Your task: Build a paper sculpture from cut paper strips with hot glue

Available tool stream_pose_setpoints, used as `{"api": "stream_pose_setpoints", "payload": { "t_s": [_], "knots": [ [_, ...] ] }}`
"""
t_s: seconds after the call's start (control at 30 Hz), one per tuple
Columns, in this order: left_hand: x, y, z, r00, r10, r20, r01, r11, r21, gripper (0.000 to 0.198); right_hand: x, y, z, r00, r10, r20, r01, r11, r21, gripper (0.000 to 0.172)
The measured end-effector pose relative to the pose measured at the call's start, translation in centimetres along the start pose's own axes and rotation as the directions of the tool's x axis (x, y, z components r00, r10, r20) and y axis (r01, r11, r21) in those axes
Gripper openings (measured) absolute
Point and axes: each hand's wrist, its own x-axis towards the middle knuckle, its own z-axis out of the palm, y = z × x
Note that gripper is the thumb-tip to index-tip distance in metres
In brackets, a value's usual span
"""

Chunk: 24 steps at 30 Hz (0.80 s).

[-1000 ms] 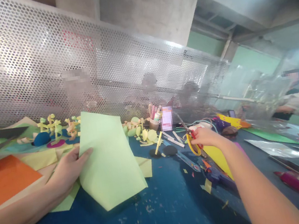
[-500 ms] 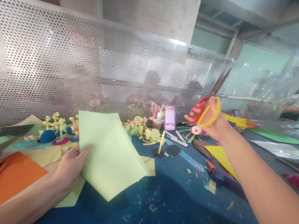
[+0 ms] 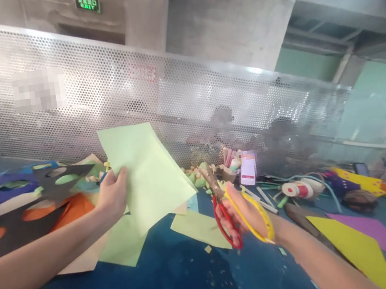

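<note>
- The blue table (image 3: 156,288) is seen from a shifted view. The perforated metal screen (image 3: 135,90) behind it fills more of the picture than half a second ago.
- The pale green sheet (image 3: 151,179) has been raised off the table and is now held tilted in the air, above the loose green offcuts (image 3: 197,227), in front of the screen.
- The scissors (image 3: 222,202), held high with the blades pointing up and right a moment ago, have been brought down and inward. They are now just beside the sheet's lower right edge, not touching it.
- Sheet and blades have thus been brought close together, so the cutting work is judged to be near its start. No cut is seen in the sheet.
- The left hand (image 3: 112,196) is stretched forward, with the sheet's left edge pinched between thumb and fingers.
- The right hand (image 3: 249,213) is turned palm-up, its fingers threaded through the red and yellow loops and clasped on them. The blades are pointed up and left and look closed or nearly so.
</note>
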Motion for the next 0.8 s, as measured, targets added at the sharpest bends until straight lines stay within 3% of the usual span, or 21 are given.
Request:
{"api": "stream_pose_setpoints", "payload": {
  "t_s": [0.2,0.33,0.53,0.8],
  "knots": [
    [1.3,0.4,-0.5,0.997,0.066,-0.040,-0.065,0.997,0.041,0.023,-0.6,0.3,0.9,0.990,0.105,0.094,-0.095,0.990,-0.102,0.051],
    [1.3,0.2,-0.5,0.994,0.101,-0.033,-0.100,0.995,0.028,0.025,-1.2,-0.3,1.8,0.984,0.065,0.165,-0.039,0.987,-0.158,0.049],
    [0.9,-0.5,-0.4,0.996,0.085,-0.015,-0.084,0.995,0.048,0.030,-1.2,-0.4,2.2,0.989,0.075,0.131,-0.050,0.982,-0.185,0.050],
    [0.5,0.0,0.0,0.998,0.063,-0.029,-0.062,0.998,0.031,0.024,-0.1,1.0,1.3,0.988,0.083,0.131,-0.054,0.976,-0.211,0.054]
  ]
}}
